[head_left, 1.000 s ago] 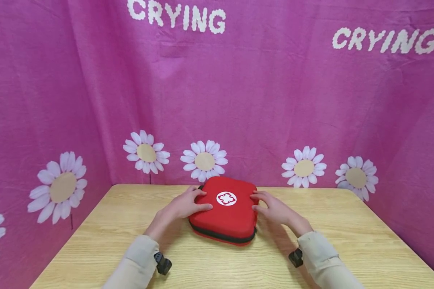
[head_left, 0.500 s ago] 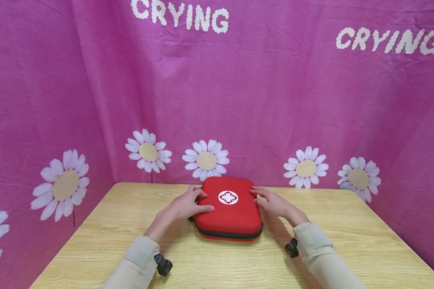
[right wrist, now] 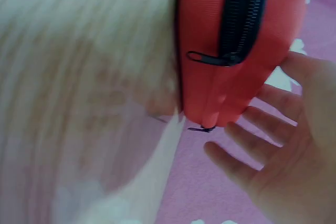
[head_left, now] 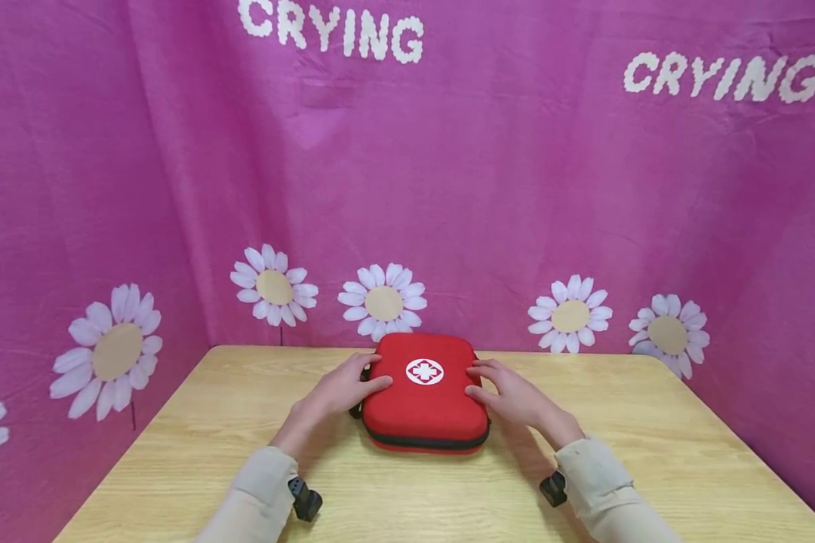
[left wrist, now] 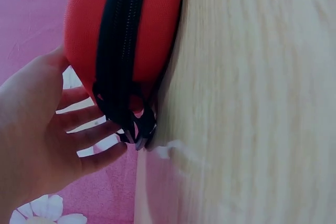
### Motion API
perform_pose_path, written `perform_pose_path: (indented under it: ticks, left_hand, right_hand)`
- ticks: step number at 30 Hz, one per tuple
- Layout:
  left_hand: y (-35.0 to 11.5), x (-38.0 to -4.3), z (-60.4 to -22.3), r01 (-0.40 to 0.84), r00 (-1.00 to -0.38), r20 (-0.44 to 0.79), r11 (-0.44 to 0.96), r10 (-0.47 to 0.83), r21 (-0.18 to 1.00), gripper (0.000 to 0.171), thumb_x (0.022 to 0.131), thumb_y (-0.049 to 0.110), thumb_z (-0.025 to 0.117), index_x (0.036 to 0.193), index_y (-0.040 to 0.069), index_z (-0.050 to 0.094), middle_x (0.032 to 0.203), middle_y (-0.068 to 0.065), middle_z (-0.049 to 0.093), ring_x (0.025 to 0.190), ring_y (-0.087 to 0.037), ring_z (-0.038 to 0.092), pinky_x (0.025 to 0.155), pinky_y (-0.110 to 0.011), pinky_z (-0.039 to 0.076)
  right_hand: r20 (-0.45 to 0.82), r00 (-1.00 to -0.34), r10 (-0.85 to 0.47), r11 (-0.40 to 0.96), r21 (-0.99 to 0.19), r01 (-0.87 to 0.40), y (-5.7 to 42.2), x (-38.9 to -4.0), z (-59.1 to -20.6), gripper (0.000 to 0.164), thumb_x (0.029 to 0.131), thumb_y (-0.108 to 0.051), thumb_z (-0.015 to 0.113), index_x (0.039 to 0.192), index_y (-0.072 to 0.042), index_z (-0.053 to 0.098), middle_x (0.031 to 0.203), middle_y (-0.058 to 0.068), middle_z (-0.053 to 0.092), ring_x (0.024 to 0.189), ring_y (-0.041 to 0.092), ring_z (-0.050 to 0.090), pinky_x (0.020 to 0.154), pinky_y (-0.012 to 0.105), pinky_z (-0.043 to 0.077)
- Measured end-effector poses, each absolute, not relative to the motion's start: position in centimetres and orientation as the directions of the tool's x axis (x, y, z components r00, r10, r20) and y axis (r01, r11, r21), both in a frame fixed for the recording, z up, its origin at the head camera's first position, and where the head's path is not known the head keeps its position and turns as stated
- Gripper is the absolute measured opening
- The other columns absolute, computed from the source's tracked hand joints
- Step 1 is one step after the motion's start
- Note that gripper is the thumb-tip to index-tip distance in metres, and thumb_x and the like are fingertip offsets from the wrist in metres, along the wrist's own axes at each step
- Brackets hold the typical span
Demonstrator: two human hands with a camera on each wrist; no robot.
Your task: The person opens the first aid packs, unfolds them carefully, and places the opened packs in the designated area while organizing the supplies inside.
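A red zippered first-aid case [head_left: 425,407] with a white cross emblem lies closed on the table, towards its back edge. My left hand [head_left: 339,386] is at its left side, thumb on the top edge and fingers loosely extended along the side. In the left wrist view those fingers [left wrist: 89,135] reach by a black strap [left wrist: 137,124] at the case's end. My right hand [head_left: 514,392] touches the right side, thumb and fingertips at the top edge. A zipper pull [right wrist: 210,59] hangs on that side in the right wrist view, where the lower fingers stand slightly apart from the case.
The pale wooden table [head_left: 244,445] ends at a pink curtain [head_left: 475,188] with daisies and white lettering, which encloses the back and both sides. Each wrist carries a small black camera, one by the left sleeve [head_left: 261,483] and one by the right sleeve [head_left: 598,475].
The first-aid case has turned from a skewed position, and its front edge now lies nearly square to me. Both hands have stayed at its sides, with small shifts.
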State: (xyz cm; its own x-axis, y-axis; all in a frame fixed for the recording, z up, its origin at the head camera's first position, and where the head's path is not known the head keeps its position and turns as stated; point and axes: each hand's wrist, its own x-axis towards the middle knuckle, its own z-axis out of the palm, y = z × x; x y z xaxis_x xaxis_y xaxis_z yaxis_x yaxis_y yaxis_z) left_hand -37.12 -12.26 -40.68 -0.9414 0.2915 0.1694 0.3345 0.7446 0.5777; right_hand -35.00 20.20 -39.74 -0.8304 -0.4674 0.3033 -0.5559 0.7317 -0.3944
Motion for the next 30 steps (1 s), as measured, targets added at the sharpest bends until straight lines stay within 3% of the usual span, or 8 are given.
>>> perform_pose_path:
  ticks: [7, 12, 18, 23, 26, 30]
  left_hand:
    - [-11.9, -37.0, -40.6, 0.316, -0.946, 0.159, 0.698, 0.283, 0.643, 0.072, 0.089, 0.049, 0.069, 0.144, 0.006, 0.050, 0.144, -0.014, 0.049, 0.134, -0.029, 0.046, 0.113, -0.049, 0.040]
    - [-11.9, -36.8, -40.8, 0.311, -0.948, 0.157, 0.704, 0.276, 0.638, 0.071, 0.091, 0.048, 0.067, 0.144, 0.006, 0.050, 0.143, -0.014, 0.050, 0.134, -0.029, 0.047, 0.113, -0.048, 0.039]
    - [-12.3, -36.8, -41.2, 0.343, -0.937, 0.190, 0.677, 0.293, 0.651, 0.067, 0.095, 0.044, 0.063, 0.146, 0.004, 0.048, 0.146, -0.015, 0.049, 0.136, -0.032, 0.045, 0.114, -0.049, 0.038]
    - [-13.5, -36.4, -41.2, 0.364, -0.925, 0.178, 0.644, 0.337, 0.672, 0.062, 0.099, 0.041, 0.058, 0.147, 0.004, 0.046, 0.148, -0.014, 0.050, 0.139, -0.031, 0.044, 0.117, -0.048, 0.035]
    - [-14.6, -35.9, -41.3, 0.337, -0.918, 0.101, 0.620, 0.383, 0.709, 0.070, 0.095, 0.048, 0.062, 0.152, 0.013, 0.041, 0.154, -0.009, 0.043, 0.143, -0.029, 0.039, 0.118, -0.050, 0.031]
    - [-15.6, -35.5, -41.5, 0.317, -0.884, 0.001, 0.599, 0.467, 0.735, 0.094, 0.083, 0.050, 0.075, 0.158, 0.021, 0.027, 0.161, -0.006, 0.031, 0.148, -0.026, 0.029, 0.120, -0.051, 0.027]
  right_hand:
    - [0.293, -0.857, -0.423, 0.734, -0.443, -0.514, 19.9, -35.8, -40.2, 0.047, 0.098, -0.025, 0.061, 0.136, 0.003, 0.057, 0.145, 0.025, 0.049, 0.137, 0.041, 0.045, 0.115, 0.055, 0.034]
    - [0.296, -0.854, -0.429, 0.756, -0.400, -0.518, 19.4, -35.5, -40.2, 0.046, 0.097, -0.023, 0.061, 0.135, 0.004, 0.058, 0.143, 0.026, 0.051, 0.134, 0.041, 0.047, 0.113, 0.054, 0.037]
    - [0.377, -0.758, -0.532, 0.703, -0.302, -0.644, 17.7, -34.3, -39.3, 0.040, 0.094, -0.022, 0.068, 0.127, 0.000, 0.064, 0.132, 0.018, 0.059, 0.124, 0.033, 0.057, 0.108, 0.050, 0.044]
    - [0.302, -0.716, -0.629, 0.638, -0.326, -0.698, 15.9, -33.3, -38.4, 0.052, 0.092, -0.038, 0.069, 0.133, -0.007, 0.061, 0.137, 0.011, 0.056, 0.127, 0.029, 0.054, 0.108, 0.050, 0.044]
    - [0.249, -0.726, -0.641, 0.649, -0.328, -0.686, 15.0, -32.9, -38.1, 0.062, 0.088, -0.046, 0.071, 0.138, -0.012, 0.058, 0.142, 0.011, 0.053, 0.131, 0.030, 0.050, 0.108, 0.053, 0.043]
    - [0.206, -0.737, -0.644, 0.674, -0.304, -0.674, 14.3, -32.6, -38.4, 0.070, 0.082, -0.051, 0.075, 0.140, -0.017, 0.056, 0.146, 0.013, 0.050, 0.134, 0.034, 0.047, 0.110, 0.056, 0.040]
